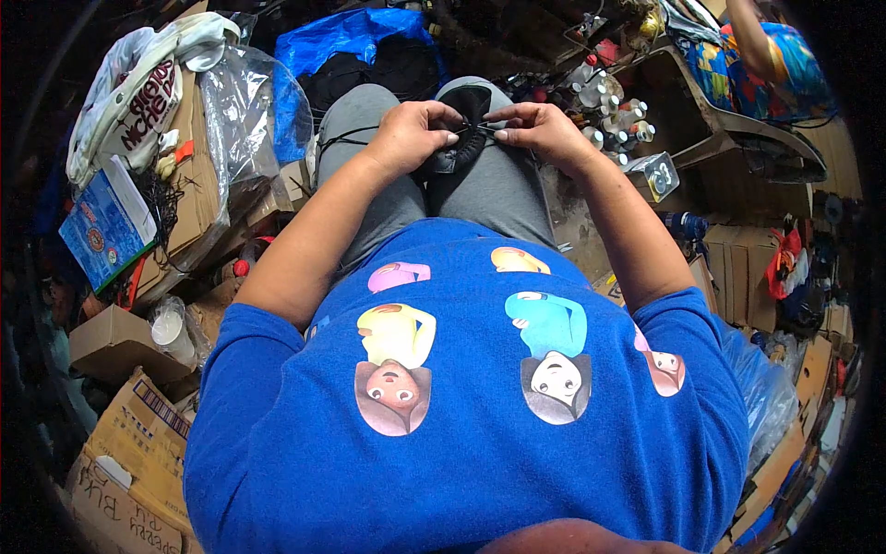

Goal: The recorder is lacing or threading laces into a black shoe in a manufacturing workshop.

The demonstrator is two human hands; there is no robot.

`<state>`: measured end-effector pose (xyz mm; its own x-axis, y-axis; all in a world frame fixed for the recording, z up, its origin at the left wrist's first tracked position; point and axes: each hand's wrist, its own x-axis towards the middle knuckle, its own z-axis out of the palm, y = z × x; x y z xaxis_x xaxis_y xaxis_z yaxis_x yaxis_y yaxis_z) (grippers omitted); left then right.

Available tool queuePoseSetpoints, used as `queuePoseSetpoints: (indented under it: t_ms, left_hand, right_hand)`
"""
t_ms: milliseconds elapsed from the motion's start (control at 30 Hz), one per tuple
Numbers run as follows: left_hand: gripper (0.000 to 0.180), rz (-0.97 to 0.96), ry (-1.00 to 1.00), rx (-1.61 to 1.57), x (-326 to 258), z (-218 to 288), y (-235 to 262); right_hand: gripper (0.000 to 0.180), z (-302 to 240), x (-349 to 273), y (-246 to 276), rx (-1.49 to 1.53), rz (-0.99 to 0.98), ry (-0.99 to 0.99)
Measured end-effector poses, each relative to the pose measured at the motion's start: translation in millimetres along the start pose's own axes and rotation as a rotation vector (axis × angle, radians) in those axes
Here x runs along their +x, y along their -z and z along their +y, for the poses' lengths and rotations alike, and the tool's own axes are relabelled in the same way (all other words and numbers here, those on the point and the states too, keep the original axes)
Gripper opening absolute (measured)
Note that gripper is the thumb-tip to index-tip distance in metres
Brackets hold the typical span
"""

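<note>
**Pinching a gathered black piece [472, 146] near the knees**

Sitting in grey trousers [369, 212], with both hands close together. Pinching narrowly, thumb to fingertips, with the left hand [406, 134] and likewise with the right hand [544, 134], at either side of the black piece; too small to tell exactly what between the fingertips. Holding it over the right thigh, touching or just above, impossible to tell. Surrounded by small bottles [600, 97] at right, a blue plastic sheet [318, 42] beyond the left knee and a blue booklet [103, 226] at left.
</note>
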<state>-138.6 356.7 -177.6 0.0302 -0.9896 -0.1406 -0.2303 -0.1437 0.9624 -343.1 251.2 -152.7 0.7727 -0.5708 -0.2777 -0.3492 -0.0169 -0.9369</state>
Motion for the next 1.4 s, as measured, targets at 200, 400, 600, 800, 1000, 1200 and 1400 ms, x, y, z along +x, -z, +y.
queuePoseSetpoints:
  t_ms: [200,400,600,800,1000,1200,1400]
  left_hand:
    - [0.017,-0.007,-0.052,0.009,16,-10,-8]
    - [0.012,0.031,-0.257,0.550,10,22,0]
    - [0.016,-0.044,-0.101,0.451,-1,18,17]
    - [0.017,-0.087,-0.146,0.526,5,28,10]
    - [0.018,-0.202,-0.239,0.561,11,39,6]
    - [0.016,-0.251,-0.239,0.734,11,41,9]
    - [0.019,-0.238,-0.365,0.808,9,30,17]
  right_hand:
    - [0.022,0,9,-5,-0.019,0.031,0.037]
    - [0.013,-7,22,5,-0.252,-0.031,0.040]
    - [0.016,-4,10,21,0.059,-0.112,0.020]
    - [0.022,3,-21,27,-0.108,-0.085,-0.080]
    - [0.020,-11,-6,66,-0.399,0.244,0.188]
    - [0.014,-53,-7,32,-1.084,0.097,0.438]
    - [0.008,-51,7,-2,-1.392,-0.145,0.459]
